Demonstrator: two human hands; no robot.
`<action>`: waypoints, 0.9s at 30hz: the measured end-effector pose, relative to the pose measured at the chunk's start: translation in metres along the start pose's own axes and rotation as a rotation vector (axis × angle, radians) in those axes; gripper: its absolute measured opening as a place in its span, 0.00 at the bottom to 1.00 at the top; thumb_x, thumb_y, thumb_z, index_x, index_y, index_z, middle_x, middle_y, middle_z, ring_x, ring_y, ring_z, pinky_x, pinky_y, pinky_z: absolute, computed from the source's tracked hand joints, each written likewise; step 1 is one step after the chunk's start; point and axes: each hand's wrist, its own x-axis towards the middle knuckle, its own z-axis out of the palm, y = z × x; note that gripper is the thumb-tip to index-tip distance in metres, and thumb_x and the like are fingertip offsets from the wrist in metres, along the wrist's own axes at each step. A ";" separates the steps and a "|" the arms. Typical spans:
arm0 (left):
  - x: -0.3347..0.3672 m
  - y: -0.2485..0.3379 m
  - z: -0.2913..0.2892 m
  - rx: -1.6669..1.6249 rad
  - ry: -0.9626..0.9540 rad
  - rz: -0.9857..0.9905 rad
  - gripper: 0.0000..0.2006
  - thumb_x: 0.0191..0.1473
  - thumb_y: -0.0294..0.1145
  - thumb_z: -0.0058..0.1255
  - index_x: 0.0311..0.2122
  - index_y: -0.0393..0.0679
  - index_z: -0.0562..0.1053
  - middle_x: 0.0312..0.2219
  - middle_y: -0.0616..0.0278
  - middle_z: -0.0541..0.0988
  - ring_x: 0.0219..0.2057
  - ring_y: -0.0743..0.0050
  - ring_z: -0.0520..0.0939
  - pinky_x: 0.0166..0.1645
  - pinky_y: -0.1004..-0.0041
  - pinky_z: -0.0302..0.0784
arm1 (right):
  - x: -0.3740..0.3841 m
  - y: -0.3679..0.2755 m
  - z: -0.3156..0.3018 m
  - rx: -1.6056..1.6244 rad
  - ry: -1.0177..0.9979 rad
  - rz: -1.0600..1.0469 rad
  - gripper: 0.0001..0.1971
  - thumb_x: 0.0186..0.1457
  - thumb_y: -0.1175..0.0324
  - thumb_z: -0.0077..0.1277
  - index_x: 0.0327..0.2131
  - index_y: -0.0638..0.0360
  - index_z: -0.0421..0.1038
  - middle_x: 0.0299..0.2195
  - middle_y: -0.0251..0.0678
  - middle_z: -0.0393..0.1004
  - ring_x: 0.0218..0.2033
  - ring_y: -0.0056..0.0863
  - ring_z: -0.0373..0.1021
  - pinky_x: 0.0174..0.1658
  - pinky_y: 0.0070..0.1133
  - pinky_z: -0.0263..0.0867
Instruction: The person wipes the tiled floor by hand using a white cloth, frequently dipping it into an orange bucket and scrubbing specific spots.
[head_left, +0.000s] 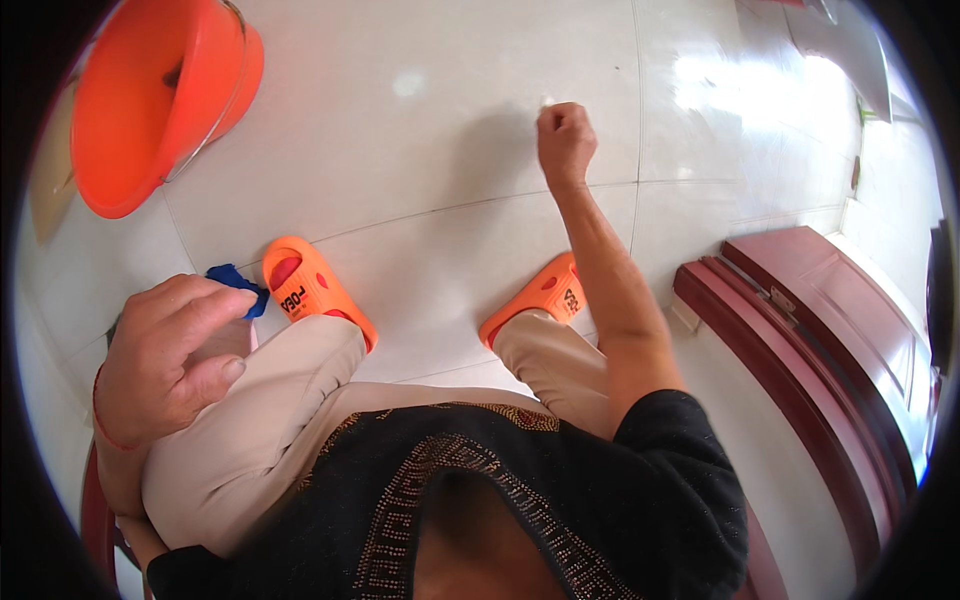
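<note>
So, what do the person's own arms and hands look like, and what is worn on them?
Both forearms are bare. The right arm comes out of a short black sleeve. The left hand has a thin red band at the wrist. No gloves, no rings visible.

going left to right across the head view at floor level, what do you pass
left hand → blue cloth → left orange slipper → right orange slipper → dark red wooden door; the orange bucket sits far left, higher in the picture.
</note>
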 end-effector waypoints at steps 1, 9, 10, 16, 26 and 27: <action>-0.001 -0.001 0.000 0.000 -0.006 -0.005 0.18 0.38 0.29 0.52 0.38 0.33 0.70 0.28 0.50 0.73 0.26 0.54 0.74 0.31 0.67 0.70 | -0.013 0.004 -0.007 -0.028 -0.098 -0.158 0.07 0.48 0.69 0.47 0.20 0.55 0.63 0.25 0.35 0.68 0.21 0.39 0.66 0.25 0.30 0.62; 0.001 -0.008 0.005 -0.014 -0.013 -0.020 0.19 0.37 0.29 0.52 0.38 0.33 0.69 0.28 0.50 0.73 0.25 0.53 0.74 0.30 0.67 0.70 | -0.087 0.088 -0.087 -0.156 -0.550 -0.534 0.06 0.49 0.74 0.47 0.33 0.53 0.67 0.33 0.35 0.66 0.31 0.36 0.67 0.30 0.28 0.66; 0.001 -0.007 0.004 -0.008 -0.021 -0.032 0.19 0.37 0.29 0.52 0.38 0.33 0.69 0.28 0.50 0.73 0.26 0.53 0.74 0.30 0.67 0.70 | -0.085 0.087 -0.085 -0.146 -0.559 -0.562 0.07 0.49 0.74 0.47 0.33 0.53 0.68 0.34 0.35 0.66 0.32 0.37 0.67 0.32 0.28 0.66; 0.011 -0.003 0.007 -0.025 -0.038 -0.051 0.19 0.38 0.31 0.52 0.38 0.33 0.70 0.28 0.48 0.73 0.26 0.52 0.74 0.31 0.67 0.70 | 0.004 0.060 -0.039 -0.197 -0.389 -0.474 0.07 0.48 0.76 0.46 0.32 0.54 0.69 0.35 0.35 0.67 0.36 0.37 0.66 0.35 0.29 0.66; -0.004 0.000 0.007 -0.033 0.028 -0.088 0.19 0.40 0.35 0.51 0.37 0.32 0.70 0.29 0.49 0.74 0.27 0.52 0.74 0.31 0.67 0.71 | 0.121 0.149 -0.058 -0.183 0.262 0.351 0.02 0.46 0.73 0.49 0.26 0.56 0.72 0.27 0.36 0.71 0.31 0.32 0.69 0.37 0.25 0.66; -0.008 -0.001 0.008 -0.036 0.033 -0.118 0.19 0.40 0.35 0.51 0.37 0.32 0.70 0.29 0.49 0.74 0.27 0.52 0.74 0.31 0.67 0.71 | 0.122 0.137 -0.053 -0.332 0.229 0.408 0.03 0.47 0.71 0.48 0.26 0.55 0.72 0.28 0.38 0.72 0.33 0.34 0.68 0.38 0.27 0.65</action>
